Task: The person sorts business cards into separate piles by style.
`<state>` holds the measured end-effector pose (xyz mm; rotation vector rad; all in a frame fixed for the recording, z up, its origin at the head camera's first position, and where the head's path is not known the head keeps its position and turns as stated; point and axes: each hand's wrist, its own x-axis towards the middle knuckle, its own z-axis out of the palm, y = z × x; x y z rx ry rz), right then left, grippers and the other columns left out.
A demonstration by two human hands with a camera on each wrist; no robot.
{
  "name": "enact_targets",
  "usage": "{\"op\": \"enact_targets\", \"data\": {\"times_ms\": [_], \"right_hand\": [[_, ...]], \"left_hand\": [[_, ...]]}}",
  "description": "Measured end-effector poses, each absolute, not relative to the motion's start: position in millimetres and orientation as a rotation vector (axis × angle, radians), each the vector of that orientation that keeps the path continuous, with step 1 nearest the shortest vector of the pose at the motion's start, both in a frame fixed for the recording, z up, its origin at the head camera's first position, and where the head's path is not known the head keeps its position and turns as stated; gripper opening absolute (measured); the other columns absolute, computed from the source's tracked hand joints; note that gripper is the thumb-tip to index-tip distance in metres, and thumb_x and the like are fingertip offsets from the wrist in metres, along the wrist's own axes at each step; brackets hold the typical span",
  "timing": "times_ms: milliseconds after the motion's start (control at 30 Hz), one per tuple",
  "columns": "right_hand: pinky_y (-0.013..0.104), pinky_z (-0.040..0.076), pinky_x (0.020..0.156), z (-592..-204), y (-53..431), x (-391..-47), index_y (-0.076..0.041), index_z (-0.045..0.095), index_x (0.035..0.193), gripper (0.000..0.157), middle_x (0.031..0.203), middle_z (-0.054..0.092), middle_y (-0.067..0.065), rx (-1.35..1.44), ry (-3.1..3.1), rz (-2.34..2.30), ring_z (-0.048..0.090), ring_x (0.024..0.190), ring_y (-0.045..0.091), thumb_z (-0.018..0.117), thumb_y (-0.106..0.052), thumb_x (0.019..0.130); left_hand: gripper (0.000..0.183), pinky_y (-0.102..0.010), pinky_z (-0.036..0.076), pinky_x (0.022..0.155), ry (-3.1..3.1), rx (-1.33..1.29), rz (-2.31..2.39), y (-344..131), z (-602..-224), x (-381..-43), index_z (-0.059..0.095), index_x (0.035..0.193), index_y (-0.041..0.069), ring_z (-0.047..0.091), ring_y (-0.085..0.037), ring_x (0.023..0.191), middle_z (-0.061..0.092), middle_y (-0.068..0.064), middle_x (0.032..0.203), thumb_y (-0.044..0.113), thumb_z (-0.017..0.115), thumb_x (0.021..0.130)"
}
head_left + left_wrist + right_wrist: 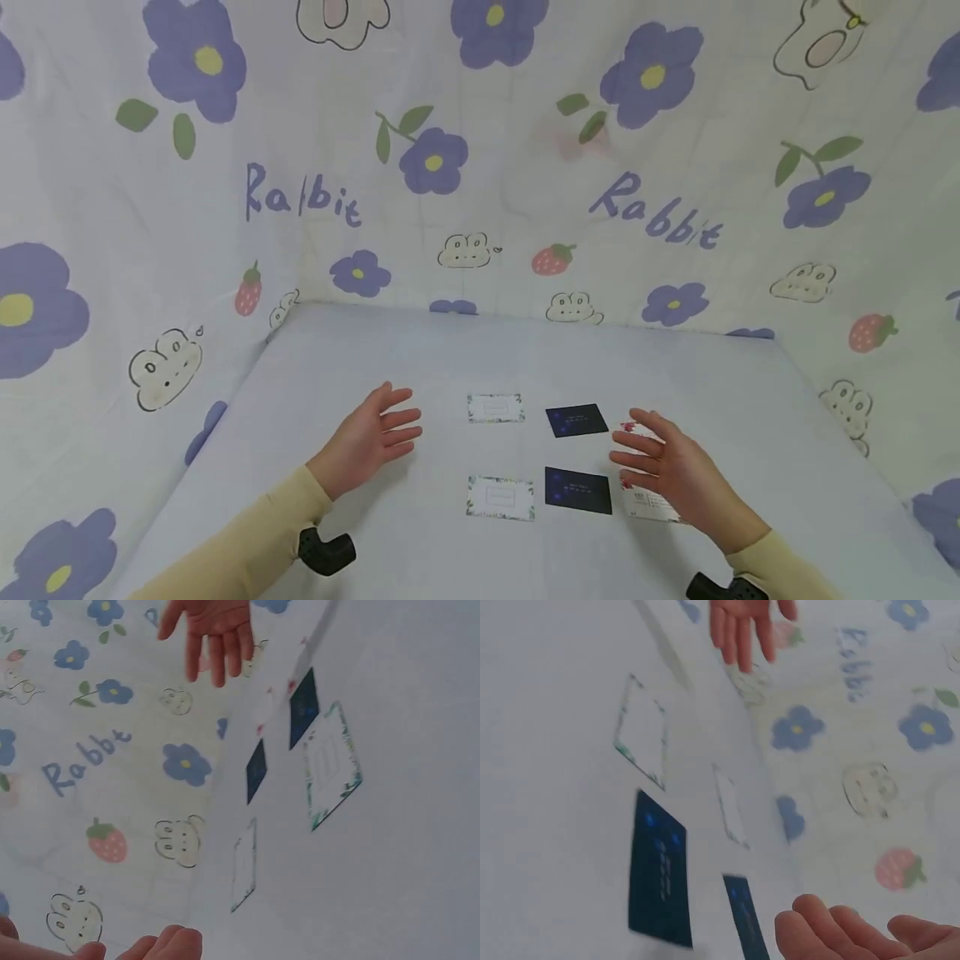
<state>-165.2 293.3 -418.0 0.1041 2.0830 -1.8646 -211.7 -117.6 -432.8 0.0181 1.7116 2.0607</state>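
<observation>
Two white cards with leafy borders lie one behind the other, the far one [496, 408] and the near one [500, 498]. Right of them lie a far dark blue card [577, 420] and a near dark blue card [577, 490]. White cards with red flowers [651, 503] show partly behind my right hand [686, 475], which hovers above them with fingers spread and nothing held. My left hand [367, 437] is raised left of the leafy cards, fingers extended and apart, holding nothing. In the left wrist view the leafy card [332, 766] lies flat on the table.
The white table [420, 350] is bounded by a cloth [510, 200] printed with purple flowers, strawberries and rabbits at the back and both sides. A black device is strapped at each wrist, one [327, 552] on the left and one [726, 587] on the right.
</observation>
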Motion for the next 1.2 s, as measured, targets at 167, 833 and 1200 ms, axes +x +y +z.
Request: {"op": "enact_targets", "data": {"times_ms": [167,833,1200], "right_hand": [[0.027,0.057,0.097,-422,322,-163,-0.010,0.000,0.164,0.080,0.124,0.062,-0.021,0.146,2.060,-1.956,0.067,0.113,0.003,0.017,-0.063,0.106],[0.030,0.058,0.097,-430,332,-166,-0.008,0.000,0.163,0.082,0.115,0.064,-0.022,0.223,2.003,-1.996,0.069,0.110,0.005,0.022,-0.063,0.106],[0.031,0.057,0.097,-426,316,-179,-0.007,0.008,0.161,0.082,0.146,0.058,0.001,0.239,2.088,-1.902,0.068,0.114,0.008,0.029,-0.063,0.105]], "left_hand": [[0.070,-0.055,0.021,0.126,1.646,0.062,2.143,-136,-425,-218,0.010,0.163,0.004,0.022,-0.047,0.155,0.018,-0.028,0.168,0.049,0.020,0.111],[0.070,-0.055,0.020,0.127,1.588,-0.023,2.181,-146,-441,-224,0.010,0.164,0.005,0.020,-0.047,0.155,0.015,-0.030,0.168,0.049,0.022,0.111],[0.069,-0.055,0.021,0.127,1.612,-0.020,2.153,-145,-445,-229,0.011,0.164,0.005,0.020,-0.047,0.156,0.016,-0.029,0.168,0.047,0.024,0.111]]}}
